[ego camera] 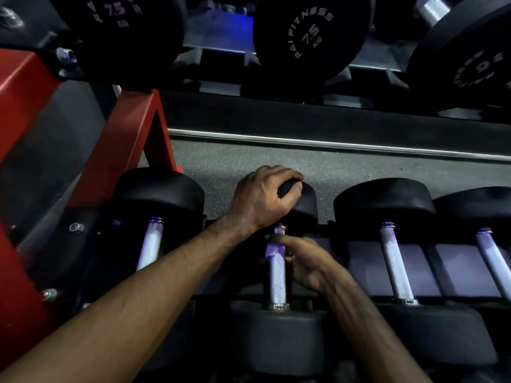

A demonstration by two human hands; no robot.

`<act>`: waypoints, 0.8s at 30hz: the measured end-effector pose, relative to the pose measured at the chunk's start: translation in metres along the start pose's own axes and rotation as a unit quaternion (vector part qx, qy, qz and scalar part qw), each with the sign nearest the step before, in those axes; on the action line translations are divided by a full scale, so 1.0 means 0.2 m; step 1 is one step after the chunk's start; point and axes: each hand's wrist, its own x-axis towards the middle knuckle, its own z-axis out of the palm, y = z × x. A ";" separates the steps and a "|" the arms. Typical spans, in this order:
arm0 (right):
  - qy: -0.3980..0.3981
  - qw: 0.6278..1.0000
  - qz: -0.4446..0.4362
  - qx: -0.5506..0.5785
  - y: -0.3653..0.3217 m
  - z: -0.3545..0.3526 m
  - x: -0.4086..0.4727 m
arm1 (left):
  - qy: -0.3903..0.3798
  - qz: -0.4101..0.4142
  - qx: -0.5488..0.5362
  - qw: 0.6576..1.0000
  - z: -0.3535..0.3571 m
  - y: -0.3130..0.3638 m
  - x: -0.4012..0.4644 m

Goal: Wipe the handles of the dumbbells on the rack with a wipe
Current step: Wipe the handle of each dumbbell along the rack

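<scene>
Overhead, a red and black rack (124,139) fills the view, its upper shelf (304,78) of weights hanging close above the lower row, so headroom is tight. Below, four dumbbells lie side by side, narrow gaps between their handles. The left hand (262,197) grips the far head of the second dumbbell (287,335). The right hand (307,261) has its fingers (287,240) curled at that dumbbell's handle (277,277), apparently pinching a pale wipe (272,248) against its upper end, though this is dim. Judging by this, wiping is mid-row: handles to the right (395,266) probably remain; nothing shows whether the first handle (150,247) is done.
</scene>
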 end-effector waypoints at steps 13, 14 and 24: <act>-0.036 0.998 0.018 -0.038 0.04 -0.02 -0.08 | 0.003 0.001 0.007 1.000 -0.01 0.01 0.00; -0.043 0.997 0.017 -0.055 0.06 -0.03 -0.09 | 0.005 0.002 0.006 1.000 -0.01 0.01 0.00; -0.064 0.995 0.020 -0.074 0.05 -0.06 -0.08 | 0.011 0.000 0.006 1.000 0.00 0.01 0.00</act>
